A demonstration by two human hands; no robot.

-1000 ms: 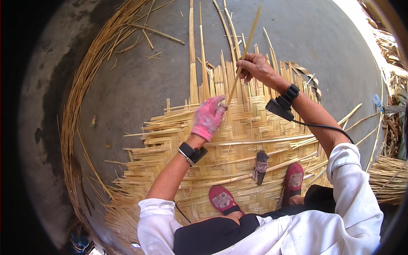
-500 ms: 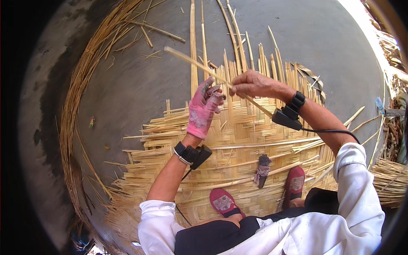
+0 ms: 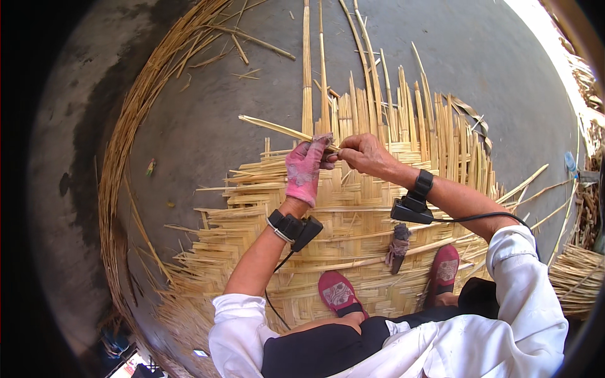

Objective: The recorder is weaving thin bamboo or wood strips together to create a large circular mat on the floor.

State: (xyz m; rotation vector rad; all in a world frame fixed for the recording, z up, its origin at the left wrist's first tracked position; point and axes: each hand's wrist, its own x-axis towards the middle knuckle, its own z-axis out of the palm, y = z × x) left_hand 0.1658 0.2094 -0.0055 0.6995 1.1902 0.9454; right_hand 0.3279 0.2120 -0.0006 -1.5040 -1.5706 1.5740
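Note:
My left hand (image 3: pixel 305 167), in a dirty pink glove, is closed around a pale split reed strip (image 3: pixel 274 127) that sticks out up and to the left. Right beside it my bare right hand (image 3: pixel 367 155) pinches at the strip's near end; the exact grip there is partly hidden by the fingers. Both hands are over the far part of a woven reed mat (image 3: pixel 340 223), whose loose strip ends stick out along its edges. On the mat lies a dark tool (image 3: pixel 398 247) with a cloth-wrapped handle, between my hands and my feet.
My red shoes (image 3: pixel 340 291) stand on the mat. Long reeds (image 3: pixel 307 69) extend from its far side across the grey floor (image 3: pixel 201 120). A curved bundle of thin reeds (image 3: pixel 113 189) runs along the left. More reeds (image 3: pixel 576 277) and a plastic bottle (image 3: pixel 570 162) are at the right.
My left hand has closed on the reed strip, which has swung lower and flatter. My right hand has come down next to the left. The whole view has shifted slightly.

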